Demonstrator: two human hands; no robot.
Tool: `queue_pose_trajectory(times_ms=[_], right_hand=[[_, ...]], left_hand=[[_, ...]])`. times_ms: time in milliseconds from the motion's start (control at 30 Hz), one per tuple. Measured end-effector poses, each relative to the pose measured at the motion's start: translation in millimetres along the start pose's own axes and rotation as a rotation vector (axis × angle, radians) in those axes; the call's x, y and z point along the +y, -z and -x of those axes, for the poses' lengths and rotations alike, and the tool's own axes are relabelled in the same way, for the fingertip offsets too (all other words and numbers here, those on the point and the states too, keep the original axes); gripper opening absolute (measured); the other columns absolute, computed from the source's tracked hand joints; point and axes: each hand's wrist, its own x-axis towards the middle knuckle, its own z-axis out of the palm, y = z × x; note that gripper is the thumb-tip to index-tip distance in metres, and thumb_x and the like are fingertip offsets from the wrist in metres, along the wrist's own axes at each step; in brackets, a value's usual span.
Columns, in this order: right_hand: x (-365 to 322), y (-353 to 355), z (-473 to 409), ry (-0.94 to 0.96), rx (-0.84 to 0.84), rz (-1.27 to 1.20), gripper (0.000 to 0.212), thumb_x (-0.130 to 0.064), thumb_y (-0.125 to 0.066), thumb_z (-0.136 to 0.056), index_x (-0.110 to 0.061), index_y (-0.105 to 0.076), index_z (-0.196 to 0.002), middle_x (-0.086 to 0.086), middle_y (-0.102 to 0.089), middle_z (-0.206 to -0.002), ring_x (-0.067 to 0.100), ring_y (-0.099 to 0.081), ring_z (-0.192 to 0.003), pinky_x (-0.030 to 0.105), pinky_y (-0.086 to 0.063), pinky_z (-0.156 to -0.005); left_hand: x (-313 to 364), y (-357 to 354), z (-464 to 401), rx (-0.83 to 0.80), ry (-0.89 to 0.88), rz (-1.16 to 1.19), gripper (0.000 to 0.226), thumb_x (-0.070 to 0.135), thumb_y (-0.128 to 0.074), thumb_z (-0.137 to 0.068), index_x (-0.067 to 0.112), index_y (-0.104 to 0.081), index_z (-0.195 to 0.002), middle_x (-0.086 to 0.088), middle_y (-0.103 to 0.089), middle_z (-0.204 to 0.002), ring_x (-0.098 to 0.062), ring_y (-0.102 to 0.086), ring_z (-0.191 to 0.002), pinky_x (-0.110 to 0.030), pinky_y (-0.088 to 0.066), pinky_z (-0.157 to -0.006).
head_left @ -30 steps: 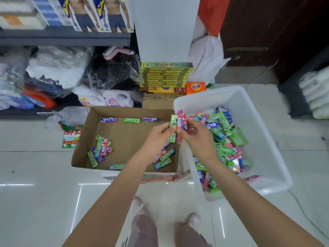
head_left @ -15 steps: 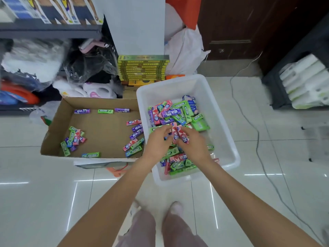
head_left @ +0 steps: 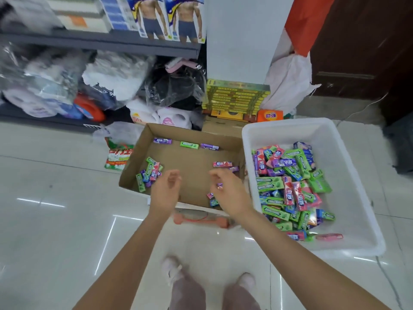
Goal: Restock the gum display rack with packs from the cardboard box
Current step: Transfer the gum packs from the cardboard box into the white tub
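Your left hand (head_left: 166,193) hovers over the cardboard box (head_left: 134,173), fingers loosely curled, holding nothing; gum packs (head_left: 149,174) lie just left of it. Your right hand (head_left: 228,193), fingers curled, w/ something small purple by them; can't tell if gripped. White bin (head_left: 357,198) to its right, w/ more packs.

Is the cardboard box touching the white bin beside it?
Cannot tell. In the head view the cardboard box has its right wall close against the white bin, but the right hand and blur hide the seam.
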Motion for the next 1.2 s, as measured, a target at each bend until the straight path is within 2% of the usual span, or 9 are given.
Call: queue_pose_trajectory(times_ms=[133,267,367,500,600,667,767,867,1200], right_hand=[[-39.0,-64.0,-36.0,0.015,-0.100,0.099,0.038,-0.010,-0.052,-0.089,-0.011,-0.053,-0.127,0.009,-0.055,-0.124,0.024,-0.054,-0.112,0.031,-0.039,-0.097],[-64.0,-121.7,-74.4,-0.022,-0.207,0.157,0.042,-0.016,-0.052,-0.093,-0.012,-0.046,-0.134,0.009,-0.048,-0.132,0.025,-0.051,-0.115,0.028,-0.037,-0.094],[-62.9,-157.7,-98.0,-0.052,-0.248,0.196,0.046,-0.018,-0.053,-0.093,-0.016,-0.042,-0.138,0.010,-0.046,-0.133,0.027,-0.047,-0.121,0.028,-0.034,-0.096],[-44.1,-200.8,-126.8,-0.140,-0.268,0.218,0.062,-0.023,-0.060,-0.088,-0.025,-0.033,-0.145,0.006,-0.038,-0.139,0.025,-0.040,-0.128,0.031,-0.035,-0.104],[-31.8,-224.8,-146.7,-0.088,-0.295,0.330,0.066,-0.029,-0.059,-0.090,-0.024,-0.028,-0.147,0.008,-0.029,-0.148,0.026,-0.029,-0.135,0.033,-0.030,-0.110],[-25.4,-237.1,-157.0,-0.022,-0.343,0.425,0.064,-0.032,-0.056,-0.091,-0.027,-0.025,-0.147,0.005,-0.018,-0.154,0.026,-0.019,-0.140,0.037,-0.029,-0.112],[-17.8,-253.1,-168.1,0.033,-0.418,0.545,0.067,-0.036,-0.056,-0.091,-0.037,-0.020,-0.147,0.001,-0.001,-0.158,0.025,-0.004,-0.145,0.042,-0.029,-0.113],[-16.2,-261.6,-172.4,0.087,-0.435,0.664,0.071,-0.042,-0.058,-0.089,-0.043,-0.016,-0.146,0.000,0.011,-0.157,0.027,0.008,-0.145,0.044,-0.020,-0.117],[-11.5,-249.3,-171.3,0.053,-0.427,0.773,0.067,-0.028,-0.048,-0.097,-0.048,-0.006,-0.146,-0.003,0.019,-0.157,0.022,0.006,-0.146,0.043,-0.023,-0.112]], left_hand=[[-50.6,65.7,-38.2,0.038,0.031,-0.033,0.024,0.005,-0.053,-0.091,0.003,-0.060,-0.114,-0.011,-0.065,-0.103,-0.021,-0.061,-0.091,-0.021,-0.042,-0.077],[-105.2,107.9,-84.0,-0.005,0.053,-0.276,0.044,0.008,-0.057,-0.089,0.008,-0.049,-0.132,-0.017,-0.053,-0.125,-0.031,-0.049,-0.114,-0.036,-0.039,-0.095],[-142.1,119.7,-107.7,-0.112,0.072,-0.303,0.053,0.017,-0.055,-0.092,0.011,-0.036,-0.142,-0.015,-0.043,-0.140,-0.030,-0.042,-0.126,-0.038,-0.035,-0.104],[-173.2,120.3,-124.7,-0.177,0.100,-0.141,0.047,0.019,-0.053,-0.095,0.014,-0.041,-0.140,-0.012,-0.054,-0.132,-0.025,-0.056,-0.114,-0.026,-0.041,-0.094],[-184.9,116.3,-128.6,-0.157,0.059,-0.061,0.039,0.015,-0.050,-0.096,0.016,-0.048,-0.135,-0.008,-0.061,-0.122,-0.016,-0.058,-0.097,-0.015,-0.040,-0.083],[-191.8,112.3,-129.9,-0.133,0.033,-0.014,0.037,0.012,-0.049,-0.096,0.017,-0.051,-0.133,-0.008,-0.062,-0.119,-0.014,-0.057,-0.096,-0.019,-0.043,-0.084],[-201.5,105.6,-130.7,-0.095,0.028,0.036,0.036,0.012,-0.049,-0.096,0.017,-0.053,-0.131,-0.007,-0.062,-0.118,-0.021,-0.060,-0.102,-0.033,-0.049,-0.090],[-203.9,102.1,-128.3,-0.066,0.020,0.059,0.036,0.012,-0.048,-0.096,0.019,-0.054,-0.131,-0.006,-0.062,-0.116,-0.018,-0.059,-0.100,-0.037,-0.050,-0.090],[-198.5,100.7,-128.6,-0.050,0.073,0.037,0.037,0.013,-0.046,-0.097,0.020,-0.052,-0.133,-0.007,-0.062,-0.116,-0.022,-0.060,-0.098,-0.043,-0.052,-0.086]])
